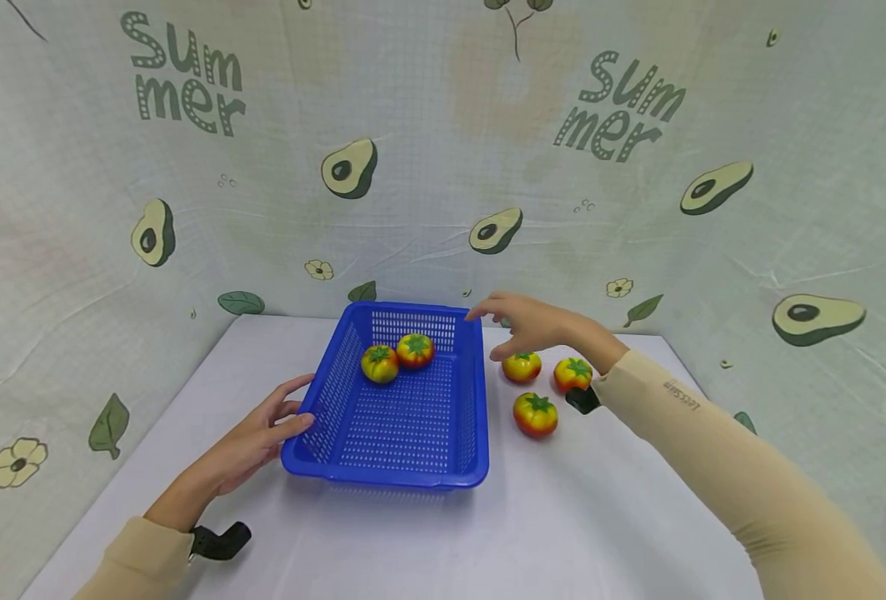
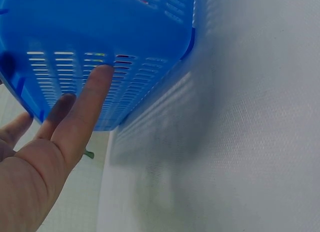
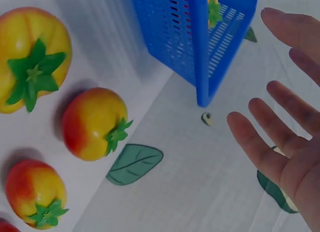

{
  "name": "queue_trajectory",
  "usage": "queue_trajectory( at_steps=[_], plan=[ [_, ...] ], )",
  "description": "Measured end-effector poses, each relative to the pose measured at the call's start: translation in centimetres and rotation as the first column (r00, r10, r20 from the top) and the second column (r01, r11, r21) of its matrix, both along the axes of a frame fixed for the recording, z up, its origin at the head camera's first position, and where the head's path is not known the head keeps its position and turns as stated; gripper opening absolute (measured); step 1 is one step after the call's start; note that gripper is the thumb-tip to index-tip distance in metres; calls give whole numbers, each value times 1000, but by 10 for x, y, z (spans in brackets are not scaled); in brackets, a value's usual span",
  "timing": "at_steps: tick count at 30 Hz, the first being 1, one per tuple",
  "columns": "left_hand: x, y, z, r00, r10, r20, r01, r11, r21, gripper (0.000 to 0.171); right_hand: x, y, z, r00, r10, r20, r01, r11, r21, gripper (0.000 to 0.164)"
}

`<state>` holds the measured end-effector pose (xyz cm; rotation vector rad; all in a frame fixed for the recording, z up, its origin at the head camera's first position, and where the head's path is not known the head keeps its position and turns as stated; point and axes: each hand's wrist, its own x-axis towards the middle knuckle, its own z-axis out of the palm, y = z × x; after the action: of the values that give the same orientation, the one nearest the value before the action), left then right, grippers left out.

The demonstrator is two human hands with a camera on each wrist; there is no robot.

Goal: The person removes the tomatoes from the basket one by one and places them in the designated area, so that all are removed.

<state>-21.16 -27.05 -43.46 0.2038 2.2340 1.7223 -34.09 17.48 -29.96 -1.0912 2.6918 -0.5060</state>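
A blue plastic basket with slotted walls stands in the middle of the table. Two red-and-yellow toy tomatoes with green star-shaped tops lie in its back left part. At the left rim my left hand grips the basket, thumb over the edge; in the left wrist view its fingers lie along the outer wall. My right hand hovers by the basket's back right corner, fingers spread and holding nothing. Just below it is a tomato on the table.
Right of the basket sit more tomatoes, close together near the right forearm; the right wrist view shows another partly cut off tomato. Behind the white table hangs a cloth printed with avocados and leaves.
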Motion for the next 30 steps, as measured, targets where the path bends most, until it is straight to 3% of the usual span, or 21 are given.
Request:
queue_trajectory(
  at_steps=[12, 22, 30],
  plan=[
    [0, 0, 2, 1000, -6, 0, 6, 1000, 6, 78, -21, -52, 7, 998, 60, -1, -60, 998, 20, 66],
    [0, -1, -1, 1000, -2, 1, 2, 1000, 7, 77, -33, -92, -3, 992, 129, -11, -129, 992, 10, 66],
    [-1, -3, -3, 1000, -25, -4, 25, 999, 34, 76, -38, -118, -18, 992, 126, 27, -126, 992, 11, 66]
  ],
)
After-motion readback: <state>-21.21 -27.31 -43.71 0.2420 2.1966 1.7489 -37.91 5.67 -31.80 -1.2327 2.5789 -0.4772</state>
